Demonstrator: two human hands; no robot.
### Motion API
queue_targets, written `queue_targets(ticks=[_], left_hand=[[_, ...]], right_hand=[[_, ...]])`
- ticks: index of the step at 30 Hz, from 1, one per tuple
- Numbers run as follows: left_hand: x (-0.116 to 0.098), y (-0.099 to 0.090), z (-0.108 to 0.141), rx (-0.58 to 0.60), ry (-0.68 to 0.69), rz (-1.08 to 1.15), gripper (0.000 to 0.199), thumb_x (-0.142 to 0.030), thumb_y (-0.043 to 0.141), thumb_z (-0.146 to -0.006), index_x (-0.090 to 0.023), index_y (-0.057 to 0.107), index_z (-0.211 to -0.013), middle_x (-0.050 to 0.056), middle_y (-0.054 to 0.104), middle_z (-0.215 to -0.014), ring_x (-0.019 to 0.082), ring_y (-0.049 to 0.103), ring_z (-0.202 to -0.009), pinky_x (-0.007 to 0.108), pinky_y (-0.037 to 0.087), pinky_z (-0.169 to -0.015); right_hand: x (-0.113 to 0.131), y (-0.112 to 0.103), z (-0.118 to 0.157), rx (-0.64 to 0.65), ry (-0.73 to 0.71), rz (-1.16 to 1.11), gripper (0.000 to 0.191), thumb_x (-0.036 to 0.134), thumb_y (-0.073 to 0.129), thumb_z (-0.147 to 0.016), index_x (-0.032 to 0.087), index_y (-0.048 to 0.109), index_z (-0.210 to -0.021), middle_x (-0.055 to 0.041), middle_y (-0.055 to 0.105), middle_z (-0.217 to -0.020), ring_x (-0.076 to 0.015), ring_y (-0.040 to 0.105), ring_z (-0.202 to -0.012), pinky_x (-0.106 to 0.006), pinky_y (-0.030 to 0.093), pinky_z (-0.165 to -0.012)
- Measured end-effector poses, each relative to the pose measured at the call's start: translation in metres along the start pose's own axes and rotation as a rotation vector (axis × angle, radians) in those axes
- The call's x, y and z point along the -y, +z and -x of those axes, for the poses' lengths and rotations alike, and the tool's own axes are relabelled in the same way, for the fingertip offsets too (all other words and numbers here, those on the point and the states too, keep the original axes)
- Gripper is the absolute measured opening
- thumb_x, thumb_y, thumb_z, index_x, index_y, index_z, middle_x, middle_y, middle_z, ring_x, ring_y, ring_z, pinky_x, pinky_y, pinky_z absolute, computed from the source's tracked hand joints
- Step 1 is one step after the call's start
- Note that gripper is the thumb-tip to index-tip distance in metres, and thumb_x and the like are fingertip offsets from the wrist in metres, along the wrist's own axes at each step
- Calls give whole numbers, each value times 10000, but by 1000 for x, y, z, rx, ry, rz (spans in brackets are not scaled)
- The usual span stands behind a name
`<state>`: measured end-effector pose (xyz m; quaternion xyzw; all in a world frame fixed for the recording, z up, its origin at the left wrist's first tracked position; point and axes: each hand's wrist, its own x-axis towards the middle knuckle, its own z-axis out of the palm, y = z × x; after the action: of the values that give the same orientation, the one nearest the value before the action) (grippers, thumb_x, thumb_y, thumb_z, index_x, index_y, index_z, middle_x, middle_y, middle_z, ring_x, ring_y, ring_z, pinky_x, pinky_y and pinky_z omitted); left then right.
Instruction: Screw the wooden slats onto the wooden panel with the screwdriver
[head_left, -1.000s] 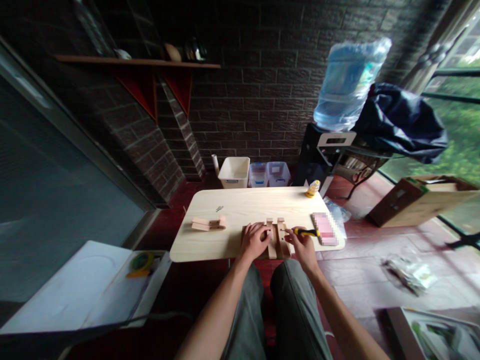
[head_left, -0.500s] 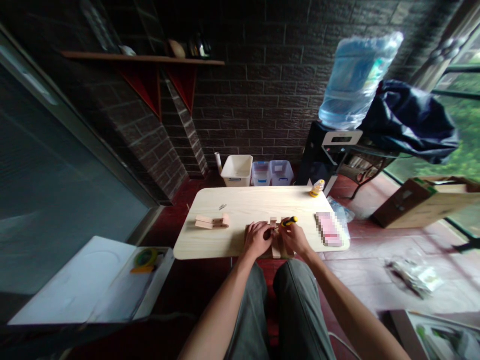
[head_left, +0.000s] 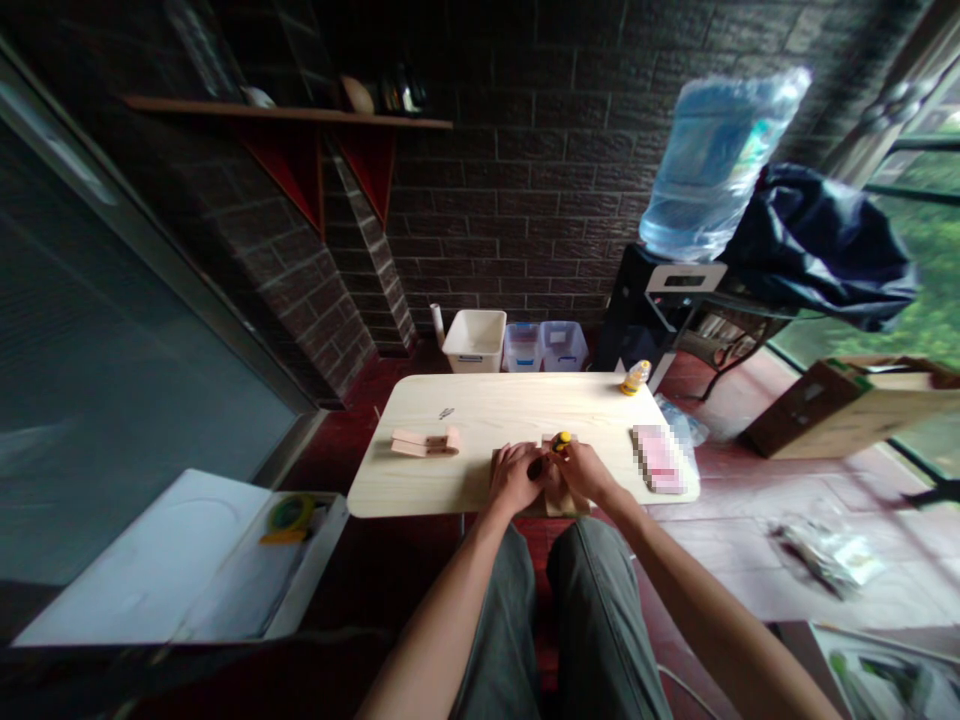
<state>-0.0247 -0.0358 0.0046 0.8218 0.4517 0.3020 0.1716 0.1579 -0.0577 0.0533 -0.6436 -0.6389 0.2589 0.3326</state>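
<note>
At the near edge of the light wooden table [head_left: 510,405], my right hand [head_left: 589,472] is closed around a yellow and black screwdriver [head_left: 561,442]. The handle now points up toward me; its tip is hidden between my hands. My left hand [head_left: 516,478] grips the wooden pieces [head_left: 556,497] beneath, with fingers curled close to the screwdriver. These pieces lie at the table's near edge, partly covered by both hands. To the left rests a separate jointed wooden part [head_left: 425,443]. Several small dark bits, perhaps screws, [head_left: 447,412] lie behind it.
A yellow-capped bottle [head_left: 635,378] stands at the far right corner, and a blurred pink item [head_left: 658,460] lies nearer. Plastic bins [head_left: 475,340] and a water dispenser [head_left: 660,310] stand behind the table. An open white case [head_left: 300,570] is at left.
My right hand has turned the screwdriver, so its handle, which pointed right, now tilts up and sits further left. My left hand stays almost still on the wood.
</note>
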Motion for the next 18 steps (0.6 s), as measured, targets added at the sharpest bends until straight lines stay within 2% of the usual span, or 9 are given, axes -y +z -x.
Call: queue_targets(ticks=[4, 8, 12, 18], left_hand=[[4, 3, -2, 10, -42, 17, 257, -326, 705, -934, -363, 730, -1187, -15, 711, -1394, 221, 616, -1346, 476, 337, -1251], [6, 5, -6, -9, -88, 56, 262, -304, 710, -924, -335, 730, -1183, 8, 738, -1349, 223, 643, -1316, 463, 355, -1248], [5, 3, -6, 5, -90, 60, 293, -258, 702, -917, -353, 738, -1192, -5, 760, -1302, 227, 642, -1319, 471, 347, -1252], [1, 0, -5, 2, -83, 46, 302, -295, 715, -915, -365, 748, -1207, -3, 769, -1280, 233, 640, -1316, 471, 338, -1249]], right_hand=[[9, -4, -6, 116, -45, 177, 133, 214, 631, -971, 153, 731, -1033, -133, 802, -981, -221, 742, -863, -256, 448, -734], [16, -8, -11, 187, -67, 285, 174, 243, 591, -1016, 158, 723, -1090, -135, 800, -1020, -219, 744, -906, -249, 443, -749], [18, -11, -13, 219, -88, 335, 195, 260, 558, -1043, 152, 714, -1089, -138, 800, -1032, -217, 750, -919, -246, 443, -751], [18, -13, -13, 239, -107, 367, 199, 280, 550, -1055, 163, 706, -1092, -125, 801, -1026, -206, 751, -918, -238, 446, -748]])
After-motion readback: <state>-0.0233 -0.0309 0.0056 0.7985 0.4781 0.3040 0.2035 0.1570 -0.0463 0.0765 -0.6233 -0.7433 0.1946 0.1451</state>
